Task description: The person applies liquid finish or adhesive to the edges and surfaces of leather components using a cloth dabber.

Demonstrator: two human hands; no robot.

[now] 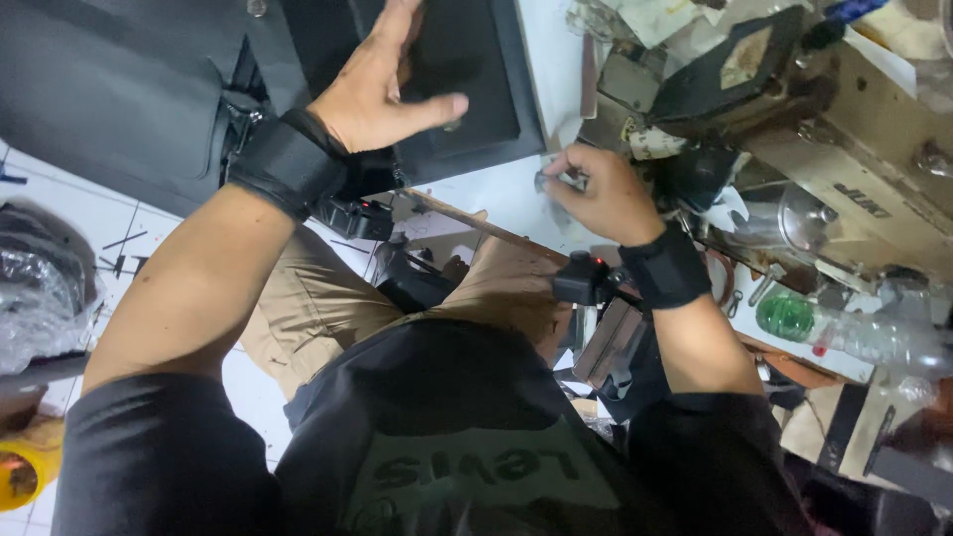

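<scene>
My left hand (pixel 382 84) lies spread, fingers apart, flat on a black fabric piece (pixel 467 74) on the white table. My right hand (pixel 596 194) is closed around a small shiny grey object (pixel 556 181) just beside the sewing machine (pixel 844 149); what the object is I cannot tell. Both wrists wear black bands with small devices. The black fabric hangs off the table's left side over a large dark bag-like shape (pixel 109 89).
A worn beige sewing machine fills the upper right. A clear plastic bottle with a green cap (pixel 844 333) lies on the table's right. A wooden stick (pixel 476 220) runs along the table edge. Plastic wrap (pixel 40 288) sits on the tiled floor at left.
</scene>
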